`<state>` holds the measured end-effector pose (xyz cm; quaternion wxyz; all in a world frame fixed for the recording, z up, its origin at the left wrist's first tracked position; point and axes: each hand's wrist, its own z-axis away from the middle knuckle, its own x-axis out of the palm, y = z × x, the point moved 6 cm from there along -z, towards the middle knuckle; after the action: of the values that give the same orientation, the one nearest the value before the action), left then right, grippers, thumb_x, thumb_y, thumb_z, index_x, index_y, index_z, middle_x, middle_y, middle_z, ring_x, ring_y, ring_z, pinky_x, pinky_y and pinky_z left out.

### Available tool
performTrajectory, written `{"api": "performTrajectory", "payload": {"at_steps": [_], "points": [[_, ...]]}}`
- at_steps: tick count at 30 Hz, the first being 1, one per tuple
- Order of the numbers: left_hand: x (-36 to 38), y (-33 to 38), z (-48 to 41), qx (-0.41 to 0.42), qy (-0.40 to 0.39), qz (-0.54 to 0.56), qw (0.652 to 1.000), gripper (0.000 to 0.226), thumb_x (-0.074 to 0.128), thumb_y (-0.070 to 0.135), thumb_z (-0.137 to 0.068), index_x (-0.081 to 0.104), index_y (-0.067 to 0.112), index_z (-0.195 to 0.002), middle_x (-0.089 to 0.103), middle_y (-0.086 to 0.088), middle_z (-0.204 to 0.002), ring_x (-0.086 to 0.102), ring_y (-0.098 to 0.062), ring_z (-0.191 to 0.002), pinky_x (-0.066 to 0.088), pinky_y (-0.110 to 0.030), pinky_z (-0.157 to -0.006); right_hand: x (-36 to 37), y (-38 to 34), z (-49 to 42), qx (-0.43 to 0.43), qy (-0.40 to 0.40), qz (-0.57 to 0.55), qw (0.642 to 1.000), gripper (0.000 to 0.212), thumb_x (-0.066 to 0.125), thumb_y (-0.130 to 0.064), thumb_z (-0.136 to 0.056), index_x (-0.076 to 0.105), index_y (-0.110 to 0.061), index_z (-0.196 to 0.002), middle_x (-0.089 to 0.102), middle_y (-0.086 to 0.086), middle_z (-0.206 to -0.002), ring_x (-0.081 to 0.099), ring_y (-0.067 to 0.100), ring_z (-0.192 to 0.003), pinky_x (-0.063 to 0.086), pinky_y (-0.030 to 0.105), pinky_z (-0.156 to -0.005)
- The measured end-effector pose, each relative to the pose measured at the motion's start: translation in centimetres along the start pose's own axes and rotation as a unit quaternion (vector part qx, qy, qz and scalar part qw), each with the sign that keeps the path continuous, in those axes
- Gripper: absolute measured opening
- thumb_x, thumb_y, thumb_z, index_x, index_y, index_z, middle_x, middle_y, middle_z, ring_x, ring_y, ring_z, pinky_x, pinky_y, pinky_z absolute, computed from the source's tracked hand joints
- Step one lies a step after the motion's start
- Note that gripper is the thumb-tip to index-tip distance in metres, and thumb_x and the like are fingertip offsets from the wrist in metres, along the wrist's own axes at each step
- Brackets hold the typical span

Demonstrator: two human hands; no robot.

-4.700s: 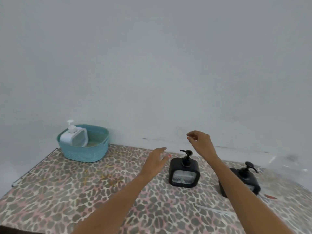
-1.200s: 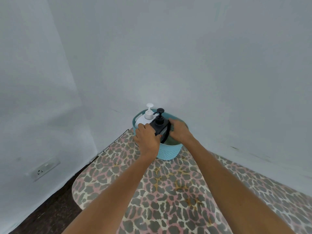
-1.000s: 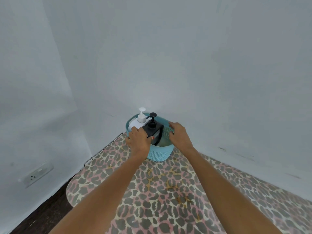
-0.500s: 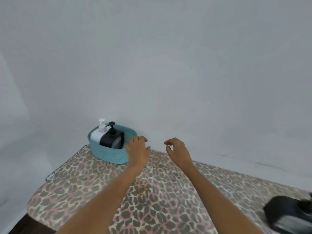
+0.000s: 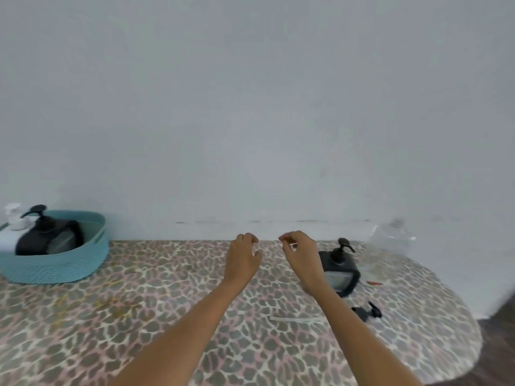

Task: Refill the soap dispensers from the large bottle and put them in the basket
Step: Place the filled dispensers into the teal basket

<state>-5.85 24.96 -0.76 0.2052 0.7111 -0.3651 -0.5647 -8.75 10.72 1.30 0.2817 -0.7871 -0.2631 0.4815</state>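
Left hand (image 5: 242, 259): empty, fingers loosely curled, above the table middle.
Right hand (image 5: 301, 254): empty, loosely curled, just left of the black dispenser (image 5: 339, 270) at 3 o'clock.
Basket (image 5: 58, 263): 9 o'clock edge, holding a white dispenser (image 5: 11, 232) and a black one (image 5: 47, 238).
Large bottle (image 5: 391, 236): clear, at 2 o'clock by the wall.
Open room: bare leopard-print table (image 5: 156, 302) between basket and hands.

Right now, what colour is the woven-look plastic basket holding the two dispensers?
Teal blue. The woven-look plastic basket shows best at far left in the head view.

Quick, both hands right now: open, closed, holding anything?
Left hand: open, fingers loosely curled, holding nothing, above the table.
Right hand: open, empty grip, fingers curled, just left of the black dispenser, not gripping it.
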Motion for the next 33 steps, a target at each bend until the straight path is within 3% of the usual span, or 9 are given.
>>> {"api": "performTrajectory", "payload": {"at_steps": [2, 6, 10, 14, 18, 22, 28, 33], "points": [[2.6, 1.6, 0.4, 0.015, -0.036, 0.025, 0.999, 0.027, 0.056, 0.018, -0.089, 0.052, 0.007, -0.114, 0.053, -0.01, -0.117, 0.048, -0.021, -0.112, 0.04, -0.03, -0.093, -1.7, 2.5, 1.2, 0.025, 0.016, 0.008, 1.0, 0.017, 0.051, -0.011, -0.091, 0.065, -0.011, -0.101, 0.065, 0.001, -0.102, 0.058, 0.009, -0.088, 0.045, 0.018, -0.078], [7.6, 4.0, 1.4, 0.03, -0.117, 0.061, 0.991, 0.043, 0.059, 0.028, -0.088, 0.045, 0.01, -0.124, 0.048, -0.008, -0.127, 0.045, -0.018, -0.118, 0.035, -0.024, -0.095, -5.0, 6.5, 3.0, 0.056, 0.065, 0.025, 0.996, 0.016, 0.053, -0.013, -0.091, 0.065, -0.012, -0.102, 0.062, -0.003, -0.093, 0.053, 0.004, -0.075, 0.041, 0.005, -0.062], [11.5, 5.7, 1.7, 0.021, -0.179, 0.065, 0.981, 0.064, 0.065, 0.03, -0.083, 0.035, 0.012, -0.136, 0.04, -0.008, -0.138, 0.04, -0.02, -0.126, 0.032, -0.026, -0.1, -7.7, 9.9, 4.5, 0.086, 0.12, 0.023, 0.989, 0.017, 0.054, -0.008, -0.089, 0.066, -0.011, -0.099, 0.06, -0.004, -0.089, 0.056, 0.01, -0.078, 0.043, 0.015, -0.067], [13.2, 6.4, 1.6, 0.026, -0.163, 0.067, 0.984, 0.065, 0.067, 0.026, -0.081, 0.034, 0.012, -0.135, 0.038, -0.009, -0.135, 0.041, -0.02, -0.123, 0.026, -0.014, -0.087, -8.9, 13.1, 5.6, 0.132, 0.15, 0.016, 0.98, 0.015, 0.054, -0.002, -0.086, 0.064, -0.007, -0.096, 0.055, -0.001, -0.09, 0.058, 0.017, -0.084, 0.041, 0.018, -0.069], [13.8, 6.3, 1.1, 0.023, -0.138, 0.074, 0.987, 0.062, 0.067, 0.023, -0.081, 0.036, 0.011, -0.133, 0.042, -0.008, -0.132, 0.043, -0.02, -0.121, 0.028, -0.016, -0.087, -8.6, 15.1, 5.9, 0.162, 0.143, -0.005, 0.976, 0.023, 0.06, -0.005, -0.085, 0.056, -0.005, -0.108, 0.054, 0.005, -0.107, 0.054, 0.015, -0.09, 0.042, 0.023, -0.076], [13.7, 6.3, 0.7, 0.02, -0.129, 0.097, 0.987, 0.049, 0.067, 0.014, -0.08, 0.046, 0.012, -0.124, 0.051, -0.007, -0.124, 0.05, -0.02, -0.115, 0.034, -0.019, -0.087, -7.7, 16.5, 5.6, 0.193, 0.099, -0.007, 0.976, 0.028, 0.058, -0.01, -0.088, 0.059, -0.003, -0.115, 0.064, 0.01, -0.109, 0.06, 0.021, -0.099, 0.048, 0.031, -0.087], [12.5, 6.0, 0.3, 0.026, -0.135, 0.123, 0.983, 0.044, 0.069, 0.008, -0.075, 0.053, 0.008, -0.116, 0.06, -0.011, -0.116, 0.055, -0.023, -0.109, 0.043, -0.027, -0.091, -7.8, 15.8, 4.5, 0.172, 0.091, 0.011, 0.981, 0.02, 0.058, -0.009, -0.087, 0.065, 0.001, -0.103, 0.069, 0.013, -0.095, 0.063, 0.022, -0.086, 0.05, 0.028, -0.075], [9.5, 5.3, -0.3, 0.022, -0.108, 0.137, 0.984, 0.043, 0.071, 0.007, -0.073, 0.055, 0.007, -0.113, 0.062, -0.011, -0.112, 0.058, -0.023, -0.106, 0.046, -0.028, -0.088, -7.0, 13.2, 3.0, 0.135, 0.077, 0.013, 0.988, 0.015, 0.058, -0.007, -0.087, 0.067, 0.002, -0.095, 0.07, 0.014, -0.087, 0.064, 0.024, -0.08, 0.054, 0.039, -0.074]]}}
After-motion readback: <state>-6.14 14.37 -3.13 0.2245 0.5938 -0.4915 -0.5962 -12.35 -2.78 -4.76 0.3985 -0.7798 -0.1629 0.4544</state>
